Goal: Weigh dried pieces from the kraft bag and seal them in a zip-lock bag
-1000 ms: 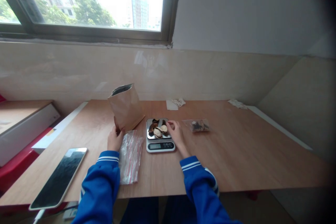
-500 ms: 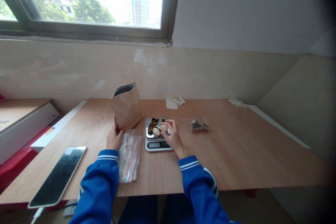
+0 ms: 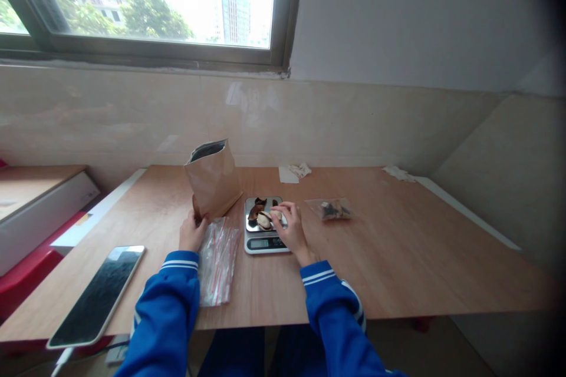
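Steel pan [image 3: 257, 207]: atop the scale [image 3: 266, 243], carrying pale and dark pieces.
Right hand [image 3: 290, 230]: fingers pinching pale piece [image 3: 275, 214] at pan's right edge.
Left hand [image 3: 191, 235]: gripping paper bag [image 3: 213, 185], left of pan.

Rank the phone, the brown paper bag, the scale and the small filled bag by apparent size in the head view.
1. The phone and the brown paper bag look about alike; the phone lies nearer, so unranked.
2. The scale.
3. The small filled bag.

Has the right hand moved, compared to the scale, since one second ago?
Yes. The right hand has shifted left, from the right edge of the scale onto the pieces lying on it.
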{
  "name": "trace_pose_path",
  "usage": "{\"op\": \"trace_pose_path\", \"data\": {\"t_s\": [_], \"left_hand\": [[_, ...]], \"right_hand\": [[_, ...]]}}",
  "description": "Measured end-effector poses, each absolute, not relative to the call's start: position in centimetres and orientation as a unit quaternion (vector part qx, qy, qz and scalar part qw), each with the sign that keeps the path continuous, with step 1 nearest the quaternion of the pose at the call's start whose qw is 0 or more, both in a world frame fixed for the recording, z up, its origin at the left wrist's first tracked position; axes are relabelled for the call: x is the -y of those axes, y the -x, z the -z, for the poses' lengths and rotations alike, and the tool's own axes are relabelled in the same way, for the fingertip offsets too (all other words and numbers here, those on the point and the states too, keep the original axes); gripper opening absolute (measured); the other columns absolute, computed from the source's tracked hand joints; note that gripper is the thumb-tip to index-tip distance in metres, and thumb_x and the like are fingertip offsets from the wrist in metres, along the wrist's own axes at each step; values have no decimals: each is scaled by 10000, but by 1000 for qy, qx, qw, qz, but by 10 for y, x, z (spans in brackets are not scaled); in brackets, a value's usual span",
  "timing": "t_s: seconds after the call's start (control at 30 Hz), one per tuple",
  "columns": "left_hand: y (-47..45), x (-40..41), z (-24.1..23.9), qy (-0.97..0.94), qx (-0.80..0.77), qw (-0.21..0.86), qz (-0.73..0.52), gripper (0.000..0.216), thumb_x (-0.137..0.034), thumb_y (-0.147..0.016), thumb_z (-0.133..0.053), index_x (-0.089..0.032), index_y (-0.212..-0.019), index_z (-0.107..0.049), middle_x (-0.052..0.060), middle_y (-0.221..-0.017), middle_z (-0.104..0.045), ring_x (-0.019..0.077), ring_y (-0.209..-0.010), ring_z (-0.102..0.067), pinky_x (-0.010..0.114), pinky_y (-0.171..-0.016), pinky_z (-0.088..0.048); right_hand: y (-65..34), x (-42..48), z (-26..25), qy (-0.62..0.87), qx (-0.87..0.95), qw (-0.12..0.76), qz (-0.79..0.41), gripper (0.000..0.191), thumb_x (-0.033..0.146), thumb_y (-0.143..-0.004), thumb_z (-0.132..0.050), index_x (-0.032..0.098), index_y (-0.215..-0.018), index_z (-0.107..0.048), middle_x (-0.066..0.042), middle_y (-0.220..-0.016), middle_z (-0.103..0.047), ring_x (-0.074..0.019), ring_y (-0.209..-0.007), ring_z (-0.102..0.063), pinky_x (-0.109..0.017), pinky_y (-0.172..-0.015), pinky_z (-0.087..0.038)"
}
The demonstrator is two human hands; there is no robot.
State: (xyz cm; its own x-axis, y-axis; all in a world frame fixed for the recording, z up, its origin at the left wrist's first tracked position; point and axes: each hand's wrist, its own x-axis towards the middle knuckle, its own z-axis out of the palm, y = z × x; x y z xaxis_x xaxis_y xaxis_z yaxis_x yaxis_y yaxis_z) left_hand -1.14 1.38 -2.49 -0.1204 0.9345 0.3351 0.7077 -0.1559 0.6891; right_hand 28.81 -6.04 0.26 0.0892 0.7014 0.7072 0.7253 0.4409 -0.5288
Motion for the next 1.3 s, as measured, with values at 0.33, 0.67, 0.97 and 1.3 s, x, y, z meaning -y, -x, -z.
{"op": "trace_pose_path", "data": {"t_s": [0.33, 0.67, 0.97, 1.3], "left_hand": [[11, -13, 25, -647, -633, 143, -399, 529, -570, -771, -467, -142, -1062, -578, 140, -964, -679, 288, -871, -649, 407, -765, -501], [10, -9, 20, -648, -612, 176, -418, 620, -563, -764, -515, -145, -1222, -519, 110, -1004, -679, 257, -869, -647, 369, -777, -505], [4, -1, 11, -651, -548, 231, -472, 496, -387, -720, -578, -191, -1174, -542, 63, -1067, -691, 232, -979, -640, 332, -848, -502], [-1, 8, -1, -661, -537, 233, -470, 367, -337, -765, -515, -204, -1095, -607, 52, -1105, -679, 229, -1074, -599, 347, -961, -444]], "right_hand": [[-287, 63, -2, 536, 695, 479, 7, 275, 372, -847, -573, 219, -1067, -633, -93, -1097, -499, -235, -1014, -500, -397, -919, -419], [-282, 67, -15, 533, 688, 492, 7, 316, 366, -896, -488, 226, -1170, -564, -105, -1173, -494, -251, -1106, -490, -460, -973, -375], [-242, 86, -100, 407, 756, 513, 9, 329, 248, -951, -357, 214, -1250, -491, -84, -1263, -522, -194, -1231, -435, -390, -1049, -360], [-240, 79, -112, 403, 844, 317, -158, 297, 174, -886, -394, 184, -723, -642, -34, -783, -689, -164, -720, -627, -256, -674, -499]]}}
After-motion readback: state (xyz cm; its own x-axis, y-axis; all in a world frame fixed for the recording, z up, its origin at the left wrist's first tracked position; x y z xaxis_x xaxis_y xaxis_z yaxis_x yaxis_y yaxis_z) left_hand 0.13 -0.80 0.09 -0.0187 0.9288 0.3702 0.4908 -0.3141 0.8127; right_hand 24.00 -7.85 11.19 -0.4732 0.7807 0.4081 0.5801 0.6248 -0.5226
